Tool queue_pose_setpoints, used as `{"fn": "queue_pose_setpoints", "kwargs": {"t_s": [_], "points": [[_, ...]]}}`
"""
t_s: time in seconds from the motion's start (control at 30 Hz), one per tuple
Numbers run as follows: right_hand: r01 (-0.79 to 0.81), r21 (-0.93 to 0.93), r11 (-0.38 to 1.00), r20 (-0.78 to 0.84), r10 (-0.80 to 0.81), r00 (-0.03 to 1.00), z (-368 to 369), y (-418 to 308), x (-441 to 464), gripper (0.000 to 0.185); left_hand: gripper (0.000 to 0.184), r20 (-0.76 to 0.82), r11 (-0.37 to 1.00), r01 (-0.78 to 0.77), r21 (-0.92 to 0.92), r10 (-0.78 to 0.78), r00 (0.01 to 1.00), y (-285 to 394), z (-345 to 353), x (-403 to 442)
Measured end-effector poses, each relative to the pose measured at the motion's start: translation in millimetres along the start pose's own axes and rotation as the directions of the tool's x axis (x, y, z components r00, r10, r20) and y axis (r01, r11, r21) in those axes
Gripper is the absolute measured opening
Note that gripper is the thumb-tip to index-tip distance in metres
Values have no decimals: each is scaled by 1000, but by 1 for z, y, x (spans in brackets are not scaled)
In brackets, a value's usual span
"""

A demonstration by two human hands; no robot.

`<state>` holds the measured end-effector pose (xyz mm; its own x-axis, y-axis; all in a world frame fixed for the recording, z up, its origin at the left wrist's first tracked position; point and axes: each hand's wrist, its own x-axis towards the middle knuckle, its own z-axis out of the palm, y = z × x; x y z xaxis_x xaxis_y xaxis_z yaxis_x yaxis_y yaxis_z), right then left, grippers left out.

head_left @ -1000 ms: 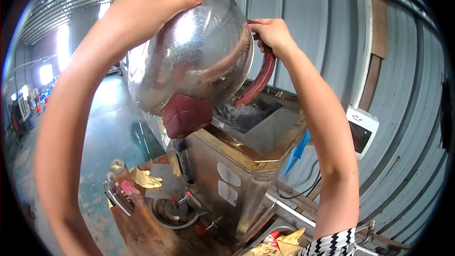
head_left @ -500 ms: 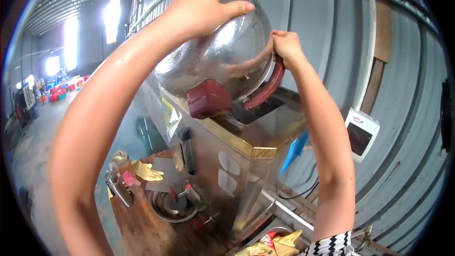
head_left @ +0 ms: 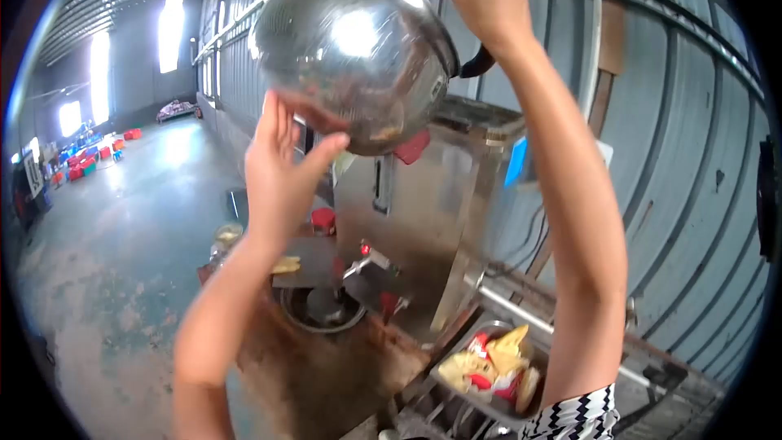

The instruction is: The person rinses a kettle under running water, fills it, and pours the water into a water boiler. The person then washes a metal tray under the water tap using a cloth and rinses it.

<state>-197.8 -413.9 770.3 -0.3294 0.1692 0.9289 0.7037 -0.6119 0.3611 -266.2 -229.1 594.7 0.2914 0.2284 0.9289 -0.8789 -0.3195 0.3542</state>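
A large, rounded, shiny metal kettle (head_left: 350,49) is raised high in front of me, with a dark handle and a silver spout-like tube at its upper left. My right hand (head_left: 493,0) is closed round the dark handle at the upper right. Below the kettle, my left hand (head_left: 285,155) has its fingers spread and its palm towards the curved metal; whether it touches is unclear. Behind and beneath stands a stainless-steel box-shaped machine (head_left: 423,212), its top partly hidden by the kettle. A tap (head_left: 366,257) with a red top sticks out from its front.
Under the tap, a round metal basin (head_left: 322,324) rests on a worn wooden surface (head_left: 326,375). To the right sits a metal tray (head_left: 489,403) with yellow gloves (head_left: 509,350). A corrugated metal wall (head_left: 676,220) runs along the right. Red crates (head_left: 81,167) stand far left.
The kettle has moved up and left, away from the machine's top opening, and turned. My left hand has gone from its upper side to below it; my right hand has risen.
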Motion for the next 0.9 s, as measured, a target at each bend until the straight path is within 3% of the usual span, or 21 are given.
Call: {"fn": "queue_pose_setpoints", "kwargs": {"t_s": [0.07, 0.1, 0.13, 0.17, 0.23, 0.27, 0.33, 0.37, 0.4, 0.43, 0.5, 0.53, 0.6, 0.63, 0.7, 0.77, 0.8, 0.83, 0.9], "points": [[16, -67, 998, 153, -5, 988, -46, -76, 13, 43, 48, 43, 918, 217, -332, -215, 976, 24, -27, -53], [9, -125, 992, 270, 25, 963, -64, -111, 9, 47, 43, 104, 813, 384, -438, -379, 920, 26, -45, -94], [75, -44, 996, 331, -56, 942, -83, -147, -10, 37, 40, 182, 647, 546, -533, -542, 820, 33, -70, -149], [145, 50, 988, 357, -154, 921, -105, -162, -28, 29, 32, 217, 573, 627, -528, -623, 752, 33, -78, -188], [-1, 39, 999, 542, -21, 840, -158, -213, -59, 32, 25, 259, 415, 773, -480, -774, 577, 50, -83, -265], [-82, 32, 996, 617, 45, 786, -187, -235, -79, 34, 28, 319, 310, 846, -433, -825, 466, 62, -87, -305], [-298, -12, 954, 722, 214, 657, -248, -280, -123, 38, 28, 561, 296, 950, -97, -772, 298, 82, -107, -393], [-425, -56, 903, 749, 320, 581, -279, -305, -146, 39, 27, 657, 173, 984, 48, -747, 99, 102, -111, -414], [-557, -178, 811, 749, 479, 458, -314, -329, -175, 41, 31, 794, 223, 923, 314, -595, -126, 78, -116, -493], [-644, -295, 706, 727, 603, 328, -346, -348, -204, 43, 46, 788, 229, 911, 343, -598, -146, 113, -111, -495], [-726, -453, 517, 580, 790, 200, -409, -407, -268, 44, 68, 861, 398, 883, 250, -509, -14, 139, -117, -576], [-755, -545, 364, 477, 876, 78, -439, -441, -295, 43, 68, 859, 370, 893, 256, -510, -35, 143, -123, -627], [-714, -699, 36, 216, 963, -163, -503, -518, -353, 41, 74, 855, 709, 479, 517, -409, -318, 134, -147, -729], [-643, -754, -133, 58, 962, -268, -540, -559, -380, 39, 73, 876, 771, 425, 473, -362, -318, 134, -156, -763], [-555, -793, -251, -140, 962, -234, -603, -646, -404, 38, 67, 908, 851, 342, 399, -315, -276, 151, -161, -784], [-442, -736, -513, -439, 858, -266, -651, -727, -392, 37, 61, 778, 778, 261, 571, -413, -473, 187, -151, -770], [-423, -708, -565, -541, 819, -189, -677, -770, -390, 38, 59, 752, 761, 215, 612, -477, -454, 203, -147, -782], [-406, -685, -605, -584, 789, -191, -706, -807, -385, 38, 57, 725, 745, 161, 648, -537, -432, 215, -145, -796], [-315, -634, -706, -734, 678, -41, -741, -871, -359, 36, 54, 697, 725, 76, 685, -621, -357, 237, -142, -813]]}}
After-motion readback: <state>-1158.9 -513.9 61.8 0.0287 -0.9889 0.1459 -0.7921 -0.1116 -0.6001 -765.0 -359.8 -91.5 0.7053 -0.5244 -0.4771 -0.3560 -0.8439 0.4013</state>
